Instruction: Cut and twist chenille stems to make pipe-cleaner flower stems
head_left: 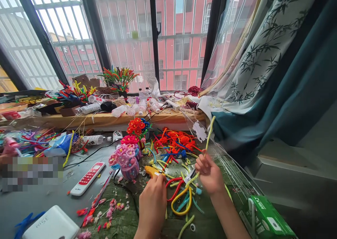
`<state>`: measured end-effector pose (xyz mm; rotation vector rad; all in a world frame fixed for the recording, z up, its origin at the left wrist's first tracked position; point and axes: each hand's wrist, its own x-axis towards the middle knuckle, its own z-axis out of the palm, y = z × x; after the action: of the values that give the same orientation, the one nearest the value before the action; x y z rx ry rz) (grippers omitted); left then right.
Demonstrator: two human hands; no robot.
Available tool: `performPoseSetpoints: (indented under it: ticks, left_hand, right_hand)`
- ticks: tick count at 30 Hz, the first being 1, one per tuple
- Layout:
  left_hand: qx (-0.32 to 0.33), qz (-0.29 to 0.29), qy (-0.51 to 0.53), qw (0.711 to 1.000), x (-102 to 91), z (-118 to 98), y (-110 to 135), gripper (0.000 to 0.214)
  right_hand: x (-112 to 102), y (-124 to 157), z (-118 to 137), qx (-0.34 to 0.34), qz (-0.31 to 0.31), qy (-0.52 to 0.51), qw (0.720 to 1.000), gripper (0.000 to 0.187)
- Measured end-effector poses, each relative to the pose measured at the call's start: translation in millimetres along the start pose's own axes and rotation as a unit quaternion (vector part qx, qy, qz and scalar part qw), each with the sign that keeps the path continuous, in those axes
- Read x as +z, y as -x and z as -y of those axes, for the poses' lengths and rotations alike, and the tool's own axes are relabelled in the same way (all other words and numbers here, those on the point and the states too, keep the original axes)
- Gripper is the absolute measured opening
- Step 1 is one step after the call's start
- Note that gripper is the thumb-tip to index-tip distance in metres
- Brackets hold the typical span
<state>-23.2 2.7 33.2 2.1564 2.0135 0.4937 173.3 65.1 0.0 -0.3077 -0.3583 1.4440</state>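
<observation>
My right hand [211,175] is closed around a pale yellow-green pipe cleaner [210,133], whose free end sticks up above the fingers. My left hand [154,200] has its fingers curled down beside a yellow glue gun [152,171]; what they pinch, if anything, is hidden. Between the hands lie scissors [189,177] with red handles, and a yellow pipe cleaner loop [181,212] below them. Cut yellow and teal pieces are scattered around. Behind these is a pile of red pipe cleaner flowers [181,139]. Pots of pink flowers [129,158] stand left of the glue gun.
A white-and-red remote [88,178] and a white box-shaped device [51,225] lie on the left. A green carton [270,216] is at the lower right. Bottles [92,140] and pipe cleaner bundles crowd the back left. A cluttered windowsill [105,120] and curtains [252,56] bound the table.
</observation>
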Motion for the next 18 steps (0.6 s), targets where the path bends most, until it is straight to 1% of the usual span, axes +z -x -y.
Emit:
performPoseSetpoints:
  ticks: [3,7,10,12,15,18]
  left_hand:
    - [-0.017,0.051,-0.054,0.997,9.6,-1.6,1.5,0.027]
    - [-0.028,0.071,-0.090,0.993,22.2,-7.8,5.9,0.029]
    - [-0.051,0.082,-0.100,0.990,28.0,-13.8,7.6,0.030]
    - [-0.052,0.085,-0.100,0.990,29.9,-15.2,7.7,0.030]
    - [-0.038,0.085,-0.096,0.991,32.3,-12.6,8.1,0.024]
    - [-0.001,0.078,-0.094,0.992,34.4,-9.3,10.4,0.015]
  right_hand:
    - [-13.3,-6.4,9.3,-0.020,-0.016,-0.002,1.000,0.014]
    - [-22.2,-9.7,18.2,-0.027,-0.033,-0.005,0.999,0.017]
    - [-20.7,-8.6,19.1,-0.022,-0.024,-0.002,0.999,0.019]
    - [-18.1,-7.4,17.5,-0.018,-0.013,-0.006,1.000,0.018]
    - [-14.7,-6.4,14.3,-0.017,-0.003,-0.009,1.000,0.015]
    - [-12.9,-6.2,12.4,-0.017,-0.005,0.003,1.000,0.013]
